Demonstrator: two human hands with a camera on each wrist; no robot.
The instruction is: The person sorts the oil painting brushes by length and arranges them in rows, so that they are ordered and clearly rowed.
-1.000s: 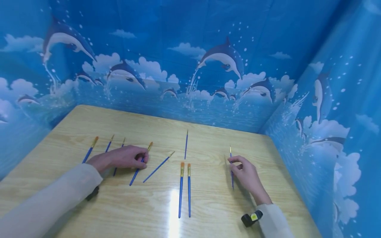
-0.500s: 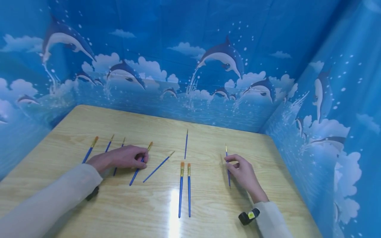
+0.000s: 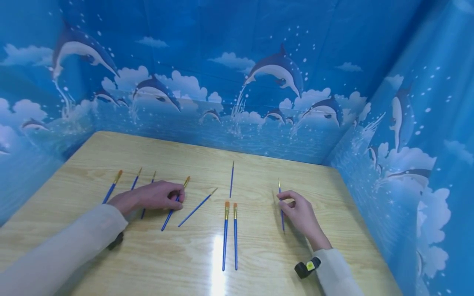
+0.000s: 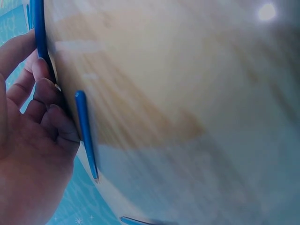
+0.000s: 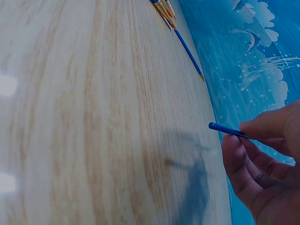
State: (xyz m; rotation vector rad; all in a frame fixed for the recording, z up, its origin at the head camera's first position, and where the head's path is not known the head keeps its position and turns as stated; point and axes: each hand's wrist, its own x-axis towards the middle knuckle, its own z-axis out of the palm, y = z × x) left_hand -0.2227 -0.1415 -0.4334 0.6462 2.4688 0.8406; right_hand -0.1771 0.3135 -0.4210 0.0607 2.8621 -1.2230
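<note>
My right hand [image 3: 301, 213] pinches a thin blue paintbrush [image 3: 282, 213] between thumb and fingers, bristles pointing away. The right wrist view shows the blue handle end [image 5: 225, 129] of that brush sticking out past the fingertips, over its shadow on the wood. At the left, my left hand [image 3: 159, 195] grips a blue brush with orange bristles [image 3: 168, 218] by the middle of its handle. The same handle [image 4: 40, 33] runs up between the fingers in the left wrist view. A thin slanted brush [image 3: 196, 209] lies just right of this hand.
Two flat orange-tipped brushes, a left one [image 3: 224, 234] and a right one [image 3: 235, 238], lie side by side mid-table. Beyond them lies a thin brush [image 3: 231, 181]. More brushes [image 3: 112, 186] lie left, partly behind the left arm. A blue dolphin curtain [image 3: 237, 82] borders the wooden table [image 3: 177, 263].
My right hand has shifted a little to the left with the thin paintbrush pinched in it. The left hand and the lying brushes have stayed in place.
</note>
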